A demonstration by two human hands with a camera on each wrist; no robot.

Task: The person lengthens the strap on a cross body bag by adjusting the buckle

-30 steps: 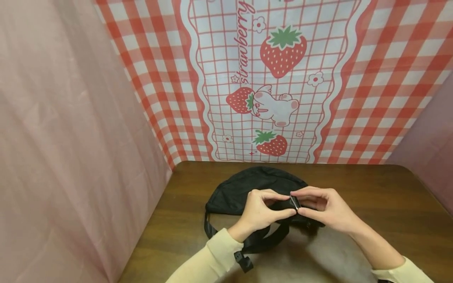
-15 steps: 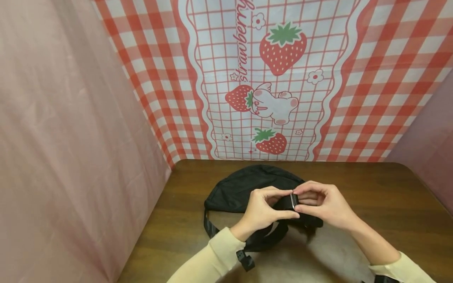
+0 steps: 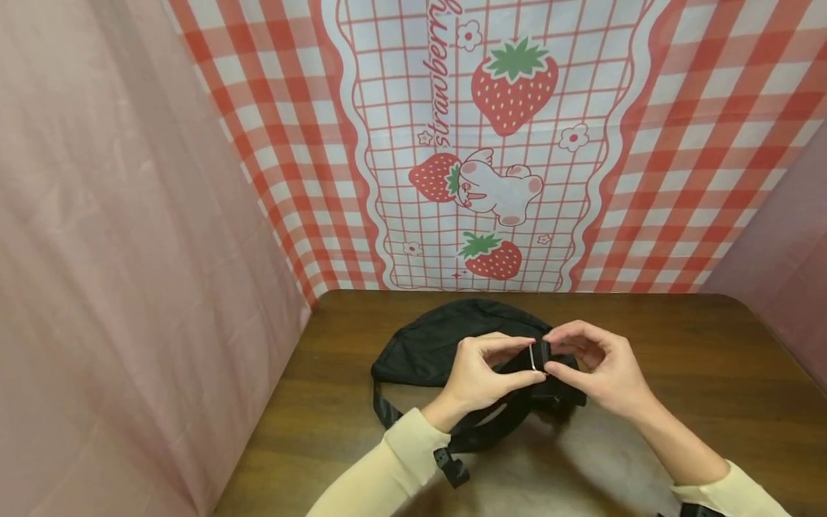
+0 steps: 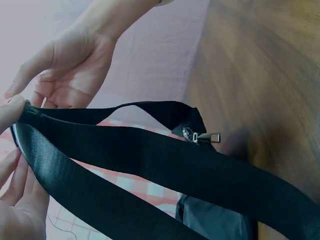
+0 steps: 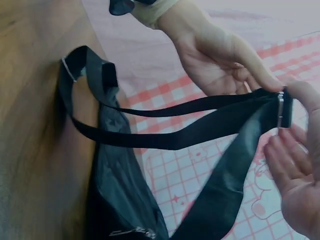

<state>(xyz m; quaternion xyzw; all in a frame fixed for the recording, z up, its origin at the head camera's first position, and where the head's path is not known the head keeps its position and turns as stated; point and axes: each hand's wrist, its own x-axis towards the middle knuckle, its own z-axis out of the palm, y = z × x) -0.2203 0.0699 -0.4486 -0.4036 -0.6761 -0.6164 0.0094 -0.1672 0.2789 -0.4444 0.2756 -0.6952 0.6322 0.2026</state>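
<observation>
A black bag point(image 3: 420, 348) lies on the table, and its wide black strap point(image 4: 135, 150) is lifted off the tabletop between my hands. With thumb and fingertips my left hand point(image 3: 478, 377) pinches a silver-edged strap slider point(image 3: 533, 357) from above and below. Just right of it, my right hand point(image 3: 610, 370) pinches the short loop of strap point(image 5: 286, 107) that sticks out past the slider. In the right wrist view, strap lengths run back from the slider toward the bag. A metal zipper pull point(image 4: 207, 137) hangs by the strap in the left wrist view.
The brown wooden table point(image 3: 678, 359) has rounded far corners. Behind it hangs a red-checked strawberry cloth point(image 3: 510, 151), with a pink curtain point(image 3: 129, 251) on the left. Another metal strap ring point(image 5: 69, 70) shows near the bag. A small black device point(image 3: 451, 467) sits at my left sleeve.
The slider has turned from slanted to nearly upright. My right hand has moved slightly right and up from the left hand, and more strap loop shows between them.
</observation>
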